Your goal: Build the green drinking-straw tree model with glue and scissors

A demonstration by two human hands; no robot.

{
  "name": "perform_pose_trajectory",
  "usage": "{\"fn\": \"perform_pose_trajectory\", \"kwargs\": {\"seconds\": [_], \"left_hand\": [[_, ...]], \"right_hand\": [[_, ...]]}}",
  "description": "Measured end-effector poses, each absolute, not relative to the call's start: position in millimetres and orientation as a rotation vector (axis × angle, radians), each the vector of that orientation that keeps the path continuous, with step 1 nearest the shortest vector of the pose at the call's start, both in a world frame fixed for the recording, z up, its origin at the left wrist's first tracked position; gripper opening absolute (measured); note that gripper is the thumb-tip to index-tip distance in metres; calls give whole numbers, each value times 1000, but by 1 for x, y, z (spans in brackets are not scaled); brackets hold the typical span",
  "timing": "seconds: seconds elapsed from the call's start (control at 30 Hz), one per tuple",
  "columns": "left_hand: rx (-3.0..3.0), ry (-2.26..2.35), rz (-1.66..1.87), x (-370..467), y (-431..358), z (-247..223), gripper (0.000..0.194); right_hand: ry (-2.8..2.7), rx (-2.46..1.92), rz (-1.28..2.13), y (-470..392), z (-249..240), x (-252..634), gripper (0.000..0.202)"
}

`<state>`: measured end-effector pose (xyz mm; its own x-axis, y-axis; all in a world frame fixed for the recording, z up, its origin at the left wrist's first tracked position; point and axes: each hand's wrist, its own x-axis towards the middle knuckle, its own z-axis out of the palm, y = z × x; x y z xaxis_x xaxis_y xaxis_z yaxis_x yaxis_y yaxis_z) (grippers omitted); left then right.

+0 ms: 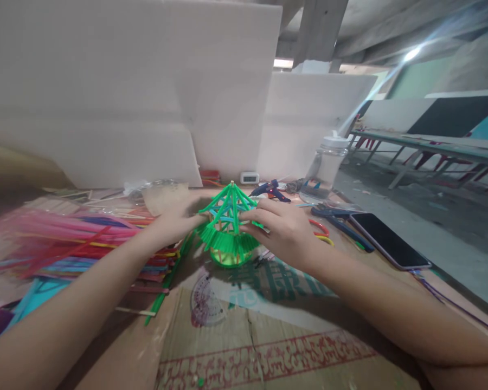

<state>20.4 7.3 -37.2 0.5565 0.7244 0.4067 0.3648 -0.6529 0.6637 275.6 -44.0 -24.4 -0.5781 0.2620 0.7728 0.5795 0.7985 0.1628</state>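
A small green pavilion-like model (pixel 230 235) stands upright at the middle of the table, with a pointed frame of green strips, blue strips inside and a pleated green skirt above a round yellow-green base. My left hand (pixel 183 216) grips its left side, the fingertips partly hidden behind the frame. On the other side, my right hand (pixel 282 230) has its thumb and fingers closed on the green strips of the roof frame.
Bundles of coloured pipe cleaners (pixel 85 244) lie at left. Behind the model are a small digital clock (pixel 249 177) and a blue glue gun (pixel 270 189). A water bottle (pixel 323 170), pliers (pixel 337 214) and a phone (pixel 388 240) sit at right; a protractor (pixel 207 300) lies in front.
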Motion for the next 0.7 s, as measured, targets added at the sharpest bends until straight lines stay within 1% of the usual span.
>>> {"fn": "perform_pose_trajectory", "kwargs": {"seconds": [0.1, 0.17, 0.27, 0.37, 0.47, 0.53, 0.57, 0.63, 0.7], "left_hand": [[2300, 868, 914, 19, 7, -37, 49], [2299, 879, 914, 19, 7, -36, 49], [2292, 900, 907, 20, 5, -34, 50], [2293, 912, 900, 21, 4, -33, 51], [2281, 923, 906, 21, 4, -33, 52], [2276, 926, 898, 21, 5, -33, 52], [2275, 927, 894, 20, 5, -34, 52], [2275, 928, 892, 20, 5, -34, 51], [2277, 930, 895, 19, 5, -34, 50]], "right_hand": [[-2146, -613, -349, -44, -23, 275, 17], [-2113, -602, -131, -48, -19, 276, 14], [-2000, -552, 387, -57, -8, 278, 11], [-1833, -424, 939, -63, 1, 283, 14], [-1765, -433, 1288, -63, 10, 294, 19], [-1800, -590, 1304, -62, 17, 304, 21], [-1855, -697, 1220, -62, 21, 310, 20], [-2039, -956, 877, -59, 28, 324, 17], [-2216, -1251, 375, -52, 31, 339, 17]]}}
